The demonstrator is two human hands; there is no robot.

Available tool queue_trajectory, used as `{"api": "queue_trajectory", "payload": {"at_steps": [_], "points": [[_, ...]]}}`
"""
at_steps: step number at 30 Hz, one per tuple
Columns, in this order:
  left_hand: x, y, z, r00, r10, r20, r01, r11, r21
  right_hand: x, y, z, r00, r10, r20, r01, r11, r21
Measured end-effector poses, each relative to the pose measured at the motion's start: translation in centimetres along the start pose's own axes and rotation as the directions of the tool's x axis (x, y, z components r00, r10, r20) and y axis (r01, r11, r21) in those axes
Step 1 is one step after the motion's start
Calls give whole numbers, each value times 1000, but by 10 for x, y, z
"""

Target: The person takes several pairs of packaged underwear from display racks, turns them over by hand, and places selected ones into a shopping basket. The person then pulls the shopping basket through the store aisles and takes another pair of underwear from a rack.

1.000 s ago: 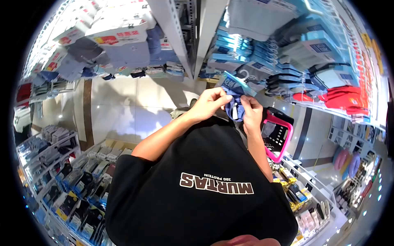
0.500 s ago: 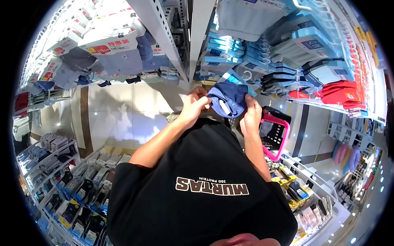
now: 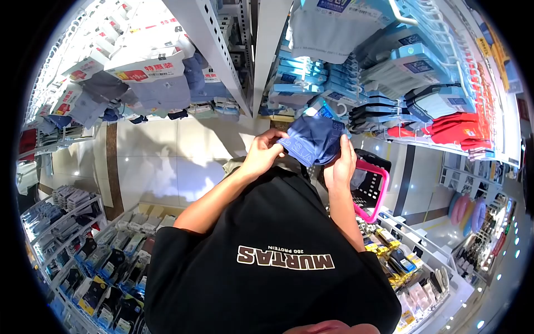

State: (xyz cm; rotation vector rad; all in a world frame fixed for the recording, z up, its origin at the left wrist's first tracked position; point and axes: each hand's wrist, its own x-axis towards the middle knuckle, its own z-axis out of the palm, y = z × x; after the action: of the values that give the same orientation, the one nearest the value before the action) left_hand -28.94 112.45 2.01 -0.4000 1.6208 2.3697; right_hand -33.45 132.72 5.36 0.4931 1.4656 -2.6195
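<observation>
A dark blue folded garment [image 3: 312, 140] with pale lettering is held up in front of my chest, between both hands. My left hand [image 3: 265, 150] pinches its left edge between thumb and fingers. Around the right edge of the cloth, my right hand [image 3: 340, 162] is closed, its thumb partly hidden. Behind the garment a light blue card [image 3: 324, 109] with a white hook [image 3: 340, 110] sticks up at the top.
A pink-rimmed black basket [image 3: 384, 192] is to the right of my right forearm. Packaged garments [image 3: 158, 89] hang ahead on the left, blue-carded ones [image 3: 420, 67] ahead on the right. Sock racks [image 3: 119, 261] flank my body. Tiled floor [image 3: 161, 161] shows at the left.
The garment has gone from bunched between my fingers to spread wider and flatter, its white label now out of sight. My left hand has moved left, away from my right. The view has shifted slightly.
</observation>
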Motion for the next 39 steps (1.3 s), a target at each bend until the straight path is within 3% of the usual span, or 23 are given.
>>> {"api": "queue_trajectory", "payload": {"at_steps": [4,7,8,9,11,12,16,20,22,25,28,31,32,35,39], "points": [[-2,6,3,1000,17,20,-17,1000,9,2,11,-6,997,-77,26,79,994,-79],[-3,18,7,998,54,45,-54,999,4,-6,15,-10,985,-87,152,163,773,-613],[-2,19,10,996,75,52,-75,997,1,-8,13,-9,965,-18,263,181,768,-614],[-1,19,13,995,85,48,-83,996,-34,-10,8,3,894,-103,435,381,687,-619],[2,18,18,994,106,41,-101,989,-105,-22,0,32,834,-37,550,357,796,-488],[2,21,18,990,116,78,-102,982,-161,-24,8,27,848,-28,529,359,764,-537],[-4,29,20,992,118,47,-103,963,-251,-12,22,6,972,9,234,104,878,-467],[6,11,2,972,107,-211,-88,992,94,-4,19,-4,988,58,146,-21,970,-244],[6,10,4,964,158,-216,-142,986,86,-7,8,1,981,133,139,-109,980,-168],[5,5,4,985,110,-130,-101,992,74,-7,9,1,982,129,139,-107,981,-160],[1,6,12,982,81,-169,-58,989,136,-10,10,7,991,81,107,-60,981,-187],[-3,9,15,992,39,-118,-29,996,85,-5,21,-6,986,-134,97,165,844,-511],[-4,4,17,998,26,-49,-27,999,-21,-5,22,-10,980,-171,102,199,792,-578],[-14,16,32,992,47,118,-24,981,-191,-6,21,-11,964,-183,193,265,721,-640],[-8,13,34,996,85,41,-83,996,-35,-13,14,3,948,-218,233,319,679,-661]]}}
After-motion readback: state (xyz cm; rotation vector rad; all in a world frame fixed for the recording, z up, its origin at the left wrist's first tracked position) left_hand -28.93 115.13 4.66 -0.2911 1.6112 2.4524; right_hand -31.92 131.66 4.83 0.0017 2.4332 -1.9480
